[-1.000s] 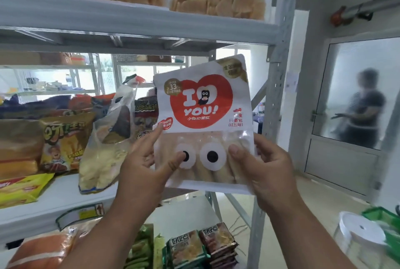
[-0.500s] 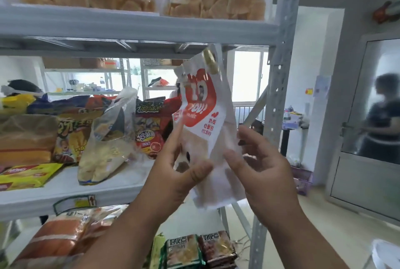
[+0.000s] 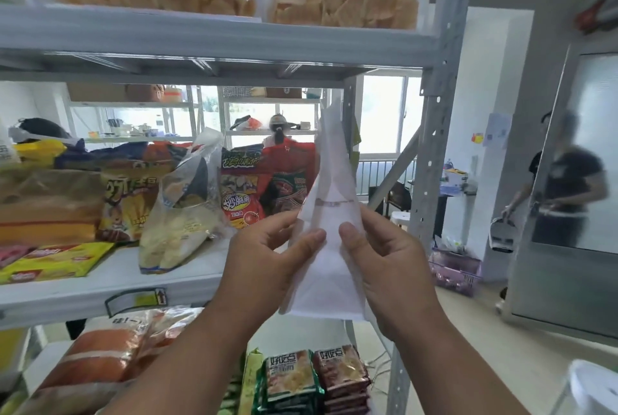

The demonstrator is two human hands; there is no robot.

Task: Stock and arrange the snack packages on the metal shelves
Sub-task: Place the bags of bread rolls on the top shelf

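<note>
I hold the white snack package (image 3: 329,240) with both hands, left hand (image 3: 267,259) and right hand (image 3: 388,267), each grip pinching it. Next, I judge, it goes onto the middle shelf (image 3: 187,276), frame centre, beside the red bags (image 3: 267,187).

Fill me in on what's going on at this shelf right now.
A person is stocking snacks on a metal shelf. Both hands hold one white packet upright in front of the shelf's right end, the left hand and right hand pinching its lower half, thumbs on the side facing the camera. Its plain back faces the camera and it is not yet on the shelf. Other snack bags already stand on the middle shelf, and more packs sit on the level below.
</note>
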